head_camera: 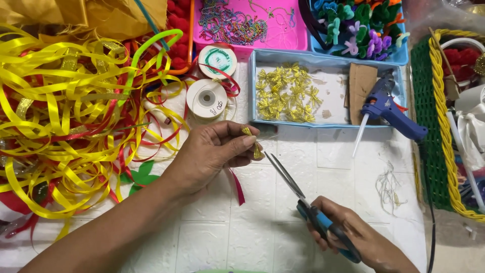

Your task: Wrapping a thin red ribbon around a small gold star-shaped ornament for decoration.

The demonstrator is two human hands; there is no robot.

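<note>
My left hand (214,151) pinches a small gold ribbon bow (252,141) between thumb and fingers above the white table. A short red ribbon strip (237,187) hangs below that hand. My right hand (353,235) grips blue-handled scissors (303,194) whose open blades point up-left, with their tips just beside the bow. Straight beyond the bow, a light blue tray (328,60) holds several finished gold bows (285,93).
A big tangle of yellow and red ribbon (65,121) fills the left. Two ribbon spools (209,81) stand behind my left hand. A blue glue gun (391,108) lies in the tray. A pink tray of bead chains (247,23) and a green-and-yellow basket (439,121) border the area.
</note>
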